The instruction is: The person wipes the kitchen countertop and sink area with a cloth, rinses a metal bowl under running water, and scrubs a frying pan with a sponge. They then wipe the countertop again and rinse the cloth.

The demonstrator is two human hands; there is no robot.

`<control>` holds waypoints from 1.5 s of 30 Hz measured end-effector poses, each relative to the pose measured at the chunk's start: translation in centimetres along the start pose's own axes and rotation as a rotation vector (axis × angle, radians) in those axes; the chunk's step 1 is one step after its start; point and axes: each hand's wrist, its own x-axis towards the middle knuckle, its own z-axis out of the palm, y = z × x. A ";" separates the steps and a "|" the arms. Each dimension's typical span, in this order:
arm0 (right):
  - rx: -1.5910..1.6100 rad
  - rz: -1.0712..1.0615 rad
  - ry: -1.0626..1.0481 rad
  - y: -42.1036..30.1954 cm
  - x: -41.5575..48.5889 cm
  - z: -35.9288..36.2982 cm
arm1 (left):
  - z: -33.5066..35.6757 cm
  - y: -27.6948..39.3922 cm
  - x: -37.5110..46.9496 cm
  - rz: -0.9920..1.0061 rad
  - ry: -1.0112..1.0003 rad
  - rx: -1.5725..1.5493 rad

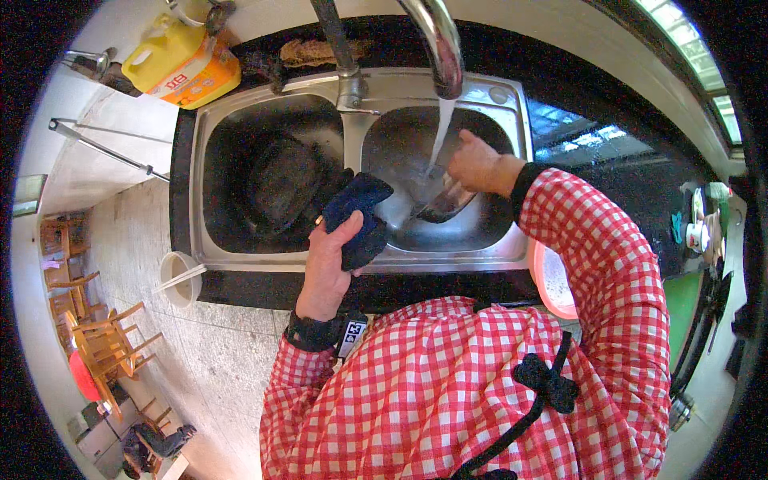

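My left hand (330,258) grips a dark blue cloth item (354,216) over the front of the divider between two steel basins. Its exact shape is hard to make out. In the right basin (486,234), my right hand (477,162) is curled around the upper end of a dark, curved object (447,201); blur hides what it is. A stream of water (443,129) runs from the chrome faucet (441,66) and falls just left of that hand. Dark soaked material (285,183) lies in the left basin (225,231).
A yellow jug (180,63) bearing writing stands behind the left basin. At the front left is a pale pot with chopsticks (180,279). A pink basin (552,279) with suds sits under my right arm. Wooden chairs (108,342) stand far left; dark countertop (606,198) extends right.
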 end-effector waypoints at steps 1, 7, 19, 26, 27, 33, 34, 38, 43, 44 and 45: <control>0.022 0.020 0.002 0.3 0.1 -0.8 | -0.1 -0.1 -0.1 -0.006 0.017 0.029; 0.087 -0.067 0.069 1.5 0.6 -3.9 | -0.9 -0.5 0.0 -0.095 0.045 0.086; 0.127 0.011 -0.053 0.7 -1.1 -3.9 | -2.3 -1.3 1.6 -0.075 -0.016 -0.097; 0.593 -0.113 -0.094 -0.7 -0.1 -2.9 | -1.9 -1.3 1.4 -0.051 0.032 -0.090; 0.632 -0.144 -0.043 -0.8 -0.1 -2.9 | -1.9 -1.3 1.5 -0.045 0.022 -0.072; 0.584 -0.087 0.140 -4.5 -0.1 -2.7 | -2.4 -1.4 1.8 -0.052 -0.025 -0.122; 0.523 -0.140 0.189 -5.0 -0.2 -2.6 | -2.5 -1.4 1.8 -0.050 -0.009 -0.113; 0.400 -0.227 0.431 -6.1 -1.2 -2.9 | -2.5 -1.6 1.7 -0.043 0.025 -0.122; 0.358 -0.174 0.447 -6.2 -3.0 -3.5 | -2.8 -1.4 1.6 -0.045 0.058 -0.131; 0.360 -0.134 0.469 -6.0 -3.3 -3.7 | -3.1 -1.4 1.6 -0.062 0.066 -0.128; 0.359 -0.091 0.458 -5.8 -3.7 -3.8 | -3.3 -1.3 1.6 -0.084 0.063 -0.125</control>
